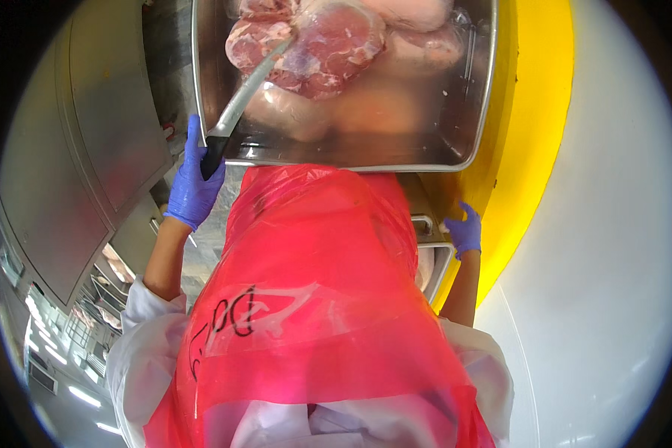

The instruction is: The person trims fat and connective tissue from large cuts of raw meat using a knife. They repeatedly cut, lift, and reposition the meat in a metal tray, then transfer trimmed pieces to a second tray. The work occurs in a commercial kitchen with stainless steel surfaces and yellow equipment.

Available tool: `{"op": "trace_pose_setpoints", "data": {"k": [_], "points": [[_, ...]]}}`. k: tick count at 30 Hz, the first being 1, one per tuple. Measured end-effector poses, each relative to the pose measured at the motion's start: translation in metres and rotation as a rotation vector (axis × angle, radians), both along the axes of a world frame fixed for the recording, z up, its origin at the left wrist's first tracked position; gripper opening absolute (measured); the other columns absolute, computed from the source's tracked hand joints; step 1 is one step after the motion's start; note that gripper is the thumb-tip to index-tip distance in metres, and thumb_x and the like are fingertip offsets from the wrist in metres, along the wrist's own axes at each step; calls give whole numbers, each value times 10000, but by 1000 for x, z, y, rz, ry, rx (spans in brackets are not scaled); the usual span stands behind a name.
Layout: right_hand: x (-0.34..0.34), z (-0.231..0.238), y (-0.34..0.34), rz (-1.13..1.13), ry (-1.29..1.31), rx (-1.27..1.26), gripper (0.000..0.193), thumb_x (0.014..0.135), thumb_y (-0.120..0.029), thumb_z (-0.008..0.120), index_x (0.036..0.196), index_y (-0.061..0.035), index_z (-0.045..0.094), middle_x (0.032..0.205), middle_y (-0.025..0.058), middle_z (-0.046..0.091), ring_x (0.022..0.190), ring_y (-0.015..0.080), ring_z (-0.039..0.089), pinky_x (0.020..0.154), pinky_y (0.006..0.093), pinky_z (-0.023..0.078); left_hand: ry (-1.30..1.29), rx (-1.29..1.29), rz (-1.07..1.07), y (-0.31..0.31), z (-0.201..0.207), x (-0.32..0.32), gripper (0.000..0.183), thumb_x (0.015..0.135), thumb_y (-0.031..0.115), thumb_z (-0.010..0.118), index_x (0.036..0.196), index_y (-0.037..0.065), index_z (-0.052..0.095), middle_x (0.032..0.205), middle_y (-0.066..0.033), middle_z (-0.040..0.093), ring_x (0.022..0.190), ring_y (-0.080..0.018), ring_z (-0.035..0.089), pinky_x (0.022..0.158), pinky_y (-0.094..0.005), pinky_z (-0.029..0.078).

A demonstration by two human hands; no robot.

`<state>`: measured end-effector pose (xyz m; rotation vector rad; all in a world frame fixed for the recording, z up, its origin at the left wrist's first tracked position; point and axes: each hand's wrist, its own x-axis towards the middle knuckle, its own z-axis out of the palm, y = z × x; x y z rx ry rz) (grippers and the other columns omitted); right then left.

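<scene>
Closest in, the right hand (465, 230) hangs by the yellow panel (537, 134), fingers half curled, whether round anything I can't tell. Farther out, the left hand (194, 190) grips a knife (245, 101), stiff and best held by that black handle. Beyond, in the metal tub (472, 97), lies raw meat (343, 45), likely heavy, soft, slippery: wants a broad hold underneath!

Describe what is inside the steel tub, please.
Inside the steel tub are red raw meat, pale-skinned pieces and seemingly cloudy liquid. What lies under the meat is covered; the tub's far end is cropped.
</scene>
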<state>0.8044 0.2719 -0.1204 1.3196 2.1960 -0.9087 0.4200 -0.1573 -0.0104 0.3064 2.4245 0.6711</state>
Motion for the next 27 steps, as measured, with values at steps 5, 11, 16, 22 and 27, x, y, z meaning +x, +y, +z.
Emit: {"op": "trace_pose_setpoints", "data": {"k": [5,11,16,22,27], "points": [[-7,-31,3,-225,74,-40,622,764,-272,842,1287,-23,613,1243,271,590,1151,377,580,994,410,469,305,-382,-352,-16,7,-25,614,890,244,684,1447,145,446,1058,-206,689,919,-413,672,791,-471,550],[-126,-14,0,-118,371,227,414,808,-257,809,1125,-23,683,1108,177,630,1036,308,610,919,389,499,440,-615,-484,-14,66,-80,467,914,382,666,1338,204,588,1105,-146,702,979,-375,677,833,-460,553],[-226,-33,-25,-78,633,190,373,805,-253,798,1095,-42,698,1116,172,625,1066,312,590,944,391,485,604,-635,-573,33,107,-130,481,932,442,635,1367,242,580,1091,-147,706,999,-359,672,833,-454,550],[-339,-39,-55,125,780,240,557,806,-420,786,1176,-19,675,1175,180,632,1187,331,540,1004,419,456,702,-752,-754,169,145,-132,283,907,321,641,1125,145,680,944,-167,696,876,-371,668,776,-456,539],[-371,-60,-66,-1,823,368,548,778,-391,788,1191,-56,656,1154,200,631,1075,355,579,921,434,490,651,-965,-1028,214,127,-167,320,928,404,590,1067,147,722,959,-145,714,860,-370,678,780,-453,542]]}}
